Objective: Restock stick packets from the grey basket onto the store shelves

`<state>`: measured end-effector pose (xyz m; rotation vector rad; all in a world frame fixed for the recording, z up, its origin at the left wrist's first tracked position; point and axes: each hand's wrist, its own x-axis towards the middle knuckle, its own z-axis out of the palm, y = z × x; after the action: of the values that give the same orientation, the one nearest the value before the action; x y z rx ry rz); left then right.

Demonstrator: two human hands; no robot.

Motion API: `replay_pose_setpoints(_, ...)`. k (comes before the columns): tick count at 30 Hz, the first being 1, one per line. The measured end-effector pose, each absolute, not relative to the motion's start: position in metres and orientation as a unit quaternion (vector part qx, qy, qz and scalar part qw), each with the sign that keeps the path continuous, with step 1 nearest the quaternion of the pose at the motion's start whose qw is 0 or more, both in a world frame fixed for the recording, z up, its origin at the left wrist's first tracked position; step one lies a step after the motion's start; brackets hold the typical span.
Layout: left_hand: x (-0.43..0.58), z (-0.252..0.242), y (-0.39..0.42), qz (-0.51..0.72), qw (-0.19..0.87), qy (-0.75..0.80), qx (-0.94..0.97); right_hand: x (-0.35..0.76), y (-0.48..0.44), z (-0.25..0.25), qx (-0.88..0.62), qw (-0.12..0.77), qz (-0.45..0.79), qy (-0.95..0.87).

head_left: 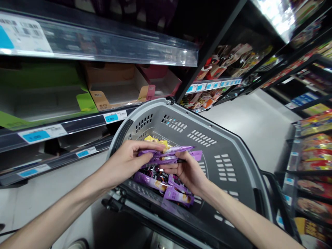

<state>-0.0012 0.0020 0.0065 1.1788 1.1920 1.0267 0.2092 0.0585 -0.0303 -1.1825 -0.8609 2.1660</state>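
Observation:
My left hand and my right hand are closed around a small stack of purple snack packets, one at each end. The stack is held above the inside of a grey plastic shopping basket with slotted walls. Beneath my hands, more purple packets lie loose in the basket, with dark wrappers among them. Yellow packets show just behind my left fingers. How many packets I hold cannot be made out.
To the left, a shelf holds open display boxes in green, tan and pink, above price labels. Packaged snacks fill the shelving on the right. Pale floor runs between the shelves, beyond the basket.

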Motion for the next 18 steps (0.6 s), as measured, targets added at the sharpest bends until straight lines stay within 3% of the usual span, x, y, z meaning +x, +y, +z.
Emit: replay_pose_setpoints(18,-0.003,0.009,0.001,0.396,0.600,0.488,0.495,0.210,0.055,-0.021,-0.439,0.237,0.812,-0.303)
